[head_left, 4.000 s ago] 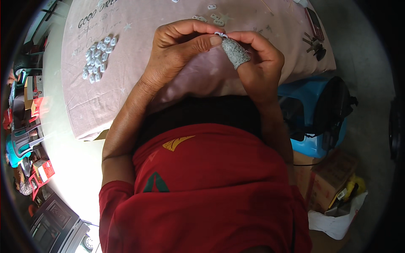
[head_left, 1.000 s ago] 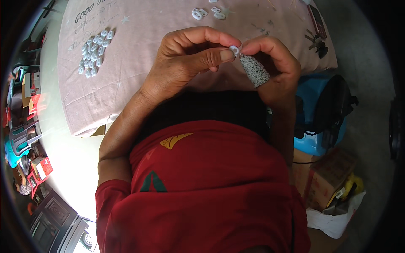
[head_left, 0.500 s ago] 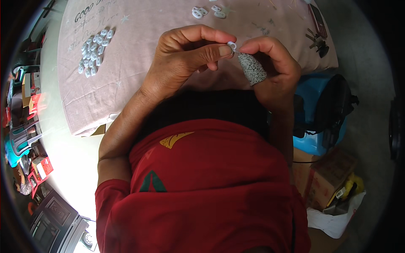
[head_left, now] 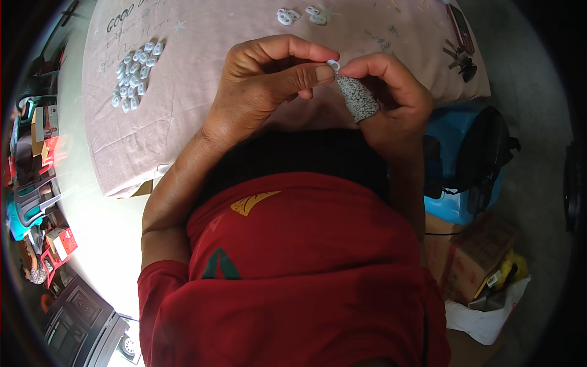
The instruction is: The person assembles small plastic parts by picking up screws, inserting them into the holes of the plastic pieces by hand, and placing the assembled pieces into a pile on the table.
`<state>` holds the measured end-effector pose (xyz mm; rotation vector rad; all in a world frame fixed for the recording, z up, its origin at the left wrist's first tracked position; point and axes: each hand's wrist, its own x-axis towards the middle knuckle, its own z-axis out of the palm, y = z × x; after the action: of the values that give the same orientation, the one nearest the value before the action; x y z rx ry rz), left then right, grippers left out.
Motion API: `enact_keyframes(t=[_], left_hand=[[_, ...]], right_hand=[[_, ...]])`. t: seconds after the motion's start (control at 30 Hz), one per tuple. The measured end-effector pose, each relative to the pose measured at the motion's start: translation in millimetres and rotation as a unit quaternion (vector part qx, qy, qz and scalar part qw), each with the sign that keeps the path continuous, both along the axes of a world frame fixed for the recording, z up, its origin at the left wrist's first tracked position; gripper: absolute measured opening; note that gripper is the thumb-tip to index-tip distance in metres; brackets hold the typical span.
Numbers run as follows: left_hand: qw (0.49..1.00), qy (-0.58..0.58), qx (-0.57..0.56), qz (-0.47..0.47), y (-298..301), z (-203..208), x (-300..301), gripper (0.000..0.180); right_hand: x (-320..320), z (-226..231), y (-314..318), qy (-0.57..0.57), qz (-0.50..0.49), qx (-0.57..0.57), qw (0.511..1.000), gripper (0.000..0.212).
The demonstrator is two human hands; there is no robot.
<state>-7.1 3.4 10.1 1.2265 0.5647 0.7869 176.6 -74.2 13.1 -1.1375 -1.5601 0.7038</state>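
Observation:
Over the near part of the table, my left hand (head_left: 263, 85) pinches a small white plastic piece with a hole (head_left: 333, 64) between thumb and index finger. Right beside it, my right hand (head_left: 400, 92) is closed, its index fingertip meeting the tip of the thumb. A grey speckled finger cover (head_left: 358, 99) sits on that thumb. Whatever the right fingertips grip is too small to make out. A pile of similar white oval pieces (head_left: 134, 74) lies to the left on the cloth, and a few more white pieces (head_left: 286, 16) lie farther off.
A pink printed cloth (head_left: 183, 73) covers the table. Keys (head_left: 461, 61) and a dark red phone (head_left: 460, 29) lie at its far right. Beside the table on the right stand a blue container (head_left: 455, 153) with a black bag and a cardboard box (head_left: 477, 257).
Both hands have shifted slightly left. The right thumb and index finger have come closer to the white piece, which stays pinched in my left hand.

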Motion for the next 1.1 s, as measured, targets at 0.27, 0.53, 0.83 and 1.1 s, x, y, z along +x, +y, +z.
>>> enact_keyframes(t=[0.27,0.53,0.83,1.1], left_hand=[[1.000,0.007,-0.013,0.001,0.1,-0.6,-0.1,0.016],[1.000,0.005,0.000,-0.001,-0.1,-1.6,0.5,0.016],[1.000,0.011,-0.002,-0.005,0.2,-4.3,-4.4,0.014],[1.000,0.021,-0.012,-0.009,0.7,-1.3,-6.1,0.015]], right_hand=[[-1.6,-0.8,0.3,0.059,0.001,0.011,0.998,0.023],[-2.4,-2.0,0.7,0.037,-0.006,0.001,0.999,0.024],[-13.5,-6.1,-0.7,0.147,-0.006,-0.043,0.988,0.022],[-8.7,-9.8,-0.2,0.128,-0.004,-0.062,0.990,0.019]])
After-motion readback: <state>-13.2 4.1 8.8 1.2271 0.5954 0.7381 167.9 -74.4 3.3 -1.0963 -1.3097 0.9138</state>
